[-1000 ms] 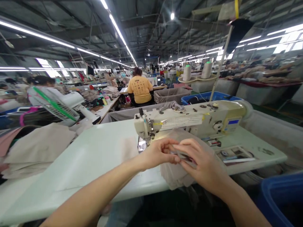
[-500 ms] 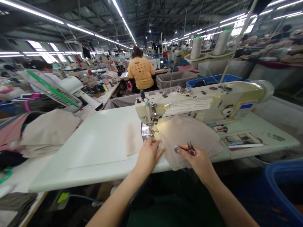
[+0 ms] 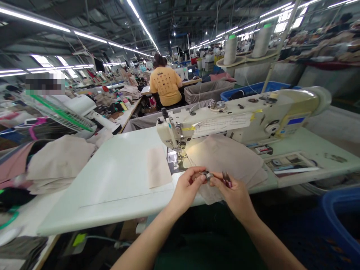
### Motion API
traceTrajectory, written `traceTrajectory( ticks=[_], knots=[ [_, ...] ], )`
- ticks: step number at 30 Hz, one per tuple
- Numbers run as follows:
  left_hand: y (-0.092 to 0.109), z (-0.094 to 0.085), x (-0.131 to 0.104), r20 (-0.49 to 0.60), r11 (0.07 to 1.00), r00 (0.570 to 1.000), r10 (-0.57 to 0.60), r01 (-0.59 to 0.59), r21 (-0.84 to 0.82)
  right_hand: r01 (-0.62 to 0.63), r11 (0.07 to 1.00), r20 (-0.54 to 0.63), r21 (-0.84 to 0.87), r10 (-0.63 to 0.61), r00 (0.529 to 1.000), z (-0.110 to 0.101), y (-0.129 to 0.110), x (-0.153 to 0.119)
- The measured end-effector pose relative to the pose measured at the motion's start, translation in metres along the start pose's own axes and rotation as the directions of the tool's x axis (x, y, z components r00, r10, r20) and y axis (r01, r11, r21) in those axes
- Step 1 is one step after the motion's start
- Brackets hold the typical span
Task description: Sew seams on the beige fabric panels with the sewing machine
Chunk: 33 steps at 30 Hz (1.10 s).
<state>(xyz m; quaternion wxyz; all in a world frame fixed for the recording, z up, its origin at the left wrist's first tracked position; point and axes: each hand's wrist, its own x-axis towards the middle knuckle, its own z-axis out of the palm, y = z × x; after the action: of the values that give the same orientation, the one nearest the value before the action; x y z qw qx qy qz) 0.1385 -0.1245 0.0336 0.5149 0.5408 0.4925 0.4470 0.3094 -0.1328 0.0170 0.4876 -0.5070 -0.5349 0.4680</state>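
Just in front of the sewing machine (image 3: 225, 120), my two hands meet at small round metal parts. My right hand (image 3: 236, 197) pinches a grey bobbin (image 3: 209, 176) between thumb and finger, and thread snips (image 3: 226, 180) are tucked in the same hand, blades up. The fingers of my left hand (image 3: 185, 189) are closed on a small dark metal part beside it, which looks like a bobbin case (image 3: 205, 173); my fingers partly cover it. Beneath and behind the hands lie beige fabric pieces (image 3: 225, 155), stacked right of the needle.
A beige strip (image 3: 159, 168) lies left of the needle on the pale table (image 3: 120, 165). A tool tray (image 3: 292, 165) is at the right. Piled fabric (image 3: 60, 161) and a fan (image 3: 62, 112) stand left. A person in yellow (image 3: 165, 86) sits ahead. A blue basket (image 3: 332, 213) is low right.
My left hand has moved right, from beside the needle to my right hand, and its fingers now close on a small metal part. The right hand still holds the bobbin and snips.
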Motion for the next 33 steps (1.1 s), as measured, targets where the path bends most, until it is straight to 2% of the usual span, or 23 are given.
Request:
traceTrajectory(
  ticks=[5, 8, 13, 16, 19, 21, 22, 24, 27, 29, 33],
  knots=[
    [0.009, 0.015, -0.005, -0.113, 0.995, 0.989, 0.098, -0.099, -0.002, 0.017, 0.999, -0.084, 0.045, -0.013, 0.996, 0.003, -0.003, 0.002],
    [0.008, 0.021, -0.007, -0.135, 0.993, 0.984, 0.113, -0.116, -0.019, 0.022, 0.998, -0.099, 0.054, -0.016, 0.995, 0.005, -0.005, 0.003],
    [0.009, 0.023, -0.008, -0.144, 0.988, 0.989, -0.013, -0.009, -0.151, 0.012, 1.0, -0.084, -0.024, -0.014, 0.996, 0.004, -0.012, 0.001],
    [0.011, 0.018, -0.005, -0.144, 0.94, 0.983, -0.116, 0.062, -0.335, 0.034, 0.997, -0.055, -0.072, -0.038, 0.998, -0.004, -0.013, 0.001],
    [0.011, 0.014, -0.003, -0.089, 0.856, 0.982, -0.165, 0.098, -0.507, -0.11, 0.993, 0.015, 0.05, 0.109, 0.994, -0.012, -0.008, 0.008],
    [0.01, 0.013, -0.004, -0.011, 0.84, 0.982, -0.186, 0.153, -0.521, -0.226, 0.96, 0.047, 0.165, 0.221, 0.974, -0.016, -0.008, 0.013],
    [0.01, 0.014, -0.006, 0.034, 0.848, 0.981, -0.193, 0.184, -0.496, -0.239, 0.951, 0.05, 0.194, 0.234, 0.971, -0.017, -0.009, 0.016],
    [0.008, 0.018, -0.009, 0.119, 0.873, 0.975, -0.188, 0.221, -0.435, -0.159, 0.973, 0.053, 0.165, 0.152, 0.987, -0.016, -0.016, 0.019],
    [0.007, 0.021, -0.012, 0.172, 0.884, 0.974, -0.145, 0.205, -0.42, 0.049, 0.998, 0.154, 0.027, -0.052, 0.987, -0.011, -0.027, 0.022],
    [0.009, 0.018, -0.012, 0.151, 0.885, 0.98, -0.131, 0.184, -0.427, 0.112, 0.991, 0.155, -0.071, -0.1, 0.983, -0.01, -0.027, 0.025],
    [0.015, 0.007, -0.009, 0.036, 0.915, 0.992, -0.12, 0.124, -0.384, 0.102, 0.964, 0.066, -0.244, -0.088, 0.994, -0.018, -0.014, 0.029]
  ],
)
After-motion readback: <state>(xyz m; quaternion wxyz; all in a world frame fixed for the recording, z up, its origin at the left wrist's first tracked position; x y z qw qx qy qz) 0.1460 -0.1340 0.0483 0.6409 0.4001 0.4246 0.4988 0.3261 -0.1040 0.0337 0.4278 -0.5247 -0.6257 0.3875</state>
